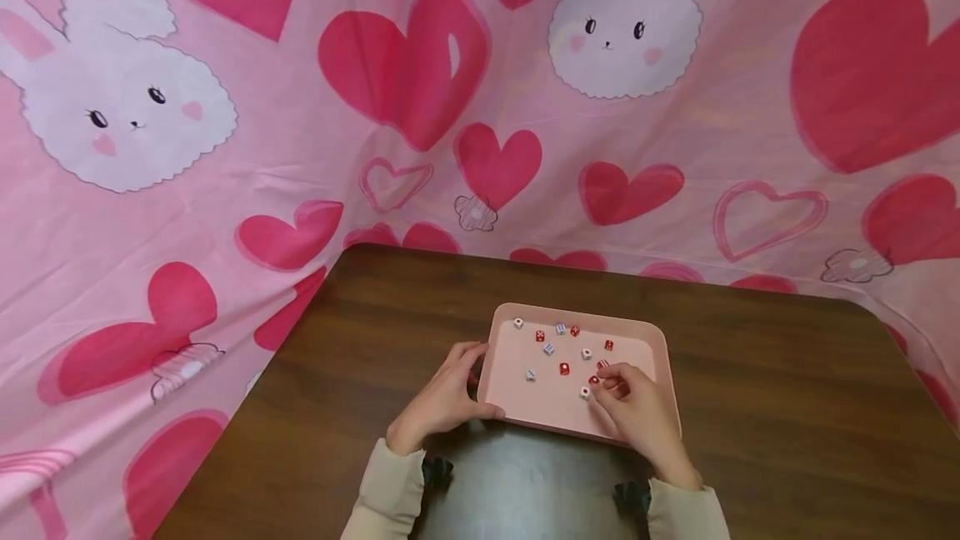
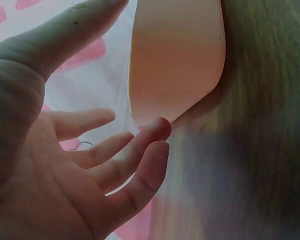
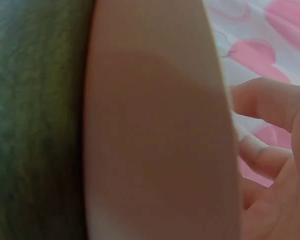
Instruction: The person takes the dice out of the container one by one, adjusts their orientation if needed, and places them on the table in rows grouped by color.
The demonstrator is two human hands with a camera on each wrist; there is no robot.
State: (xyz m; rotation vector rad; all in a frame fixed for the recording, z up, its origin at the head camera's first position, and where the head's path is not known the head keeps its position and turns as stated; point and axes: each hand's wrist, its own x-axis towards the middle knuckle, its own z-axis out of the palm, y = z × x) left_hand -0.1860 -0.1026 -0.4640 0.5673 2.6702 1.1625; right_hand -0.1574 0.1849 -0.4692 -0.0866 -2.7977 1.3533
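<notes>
A shallow pink tray (image 1: 517, 407) lies on the table with several small red and white dice in it. My left hand (image 1: 442, 398) is at the tray's left side, thumb by the front left corner and fingers along the outside wall. In the left wrist view, that hand (image 2: 90, 165) has loosely bent, spread fingers. My right hand (image 1: 637, 407) reaches over the tray's right part, thumb and forefinger pinching a red die (image 1: 594, 380). Close by lie a white die (image 1: 584, 392) and another red die (image 1: 603, 365). The tray wall (image 3: 160, 125) hides the right fingertips in the right wrist view.
The dark wooden table (image 1: 787, 407) extends around the tray. Behind it and to the left hangs a pink cloth (image 1: 420, 182) with hearts and rabbits. Other dice, such as a red die (image 1: 564, 368) and a white die (image 1: 531, 375), are scattered across the tray.
</notes>
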